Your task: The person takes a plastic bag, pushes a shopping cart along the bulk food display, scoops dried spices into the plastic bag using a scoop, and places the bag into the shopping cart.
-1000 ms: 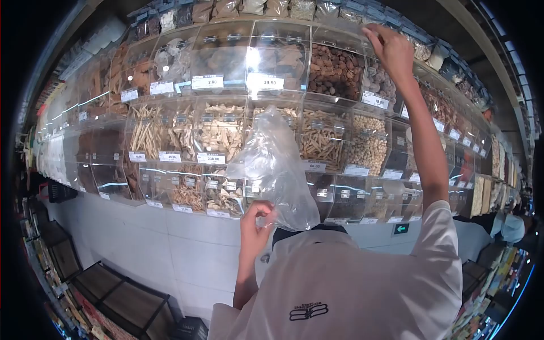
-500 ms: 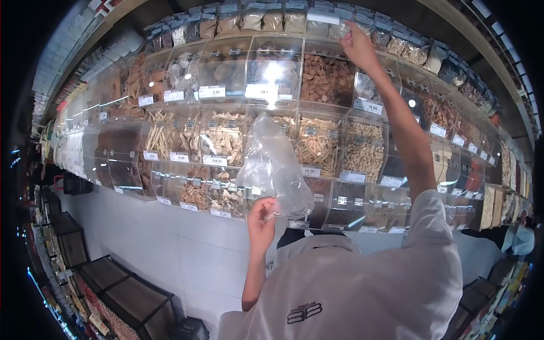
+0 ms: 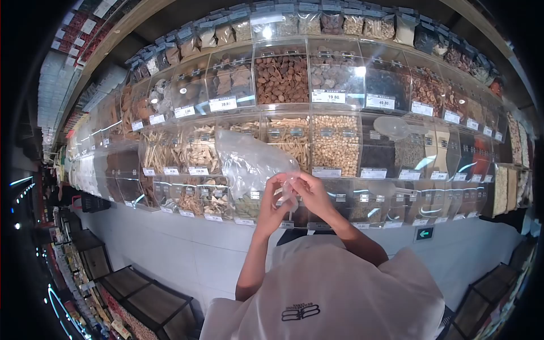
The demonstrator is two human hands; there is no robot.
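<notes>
A clear plastic bag stretches up and to the left from my hands, in front of the middle row of bins. My left hand pinches its near edge, fingers curled. Right beside it, my right hand has thumb and fingertips closed on the same edge. The bag's film bunches between the two hands. Behind it stand acrylic bins of pale sliced roots and of round cream-coloured seeds. The bag partly hides the bins behind it.
Brown dried nuts fill an upper bin. A clear scoop rests at the middle row, right. Small packed bags line the top ledge. Price tags front the bins. A dark-framed rack stands at lower left.
My right hand has come down from the small bags on the top ledge to the plastic bag's edge beside my left hand. The bag now leans left, and the view has shifted right.
</notes>
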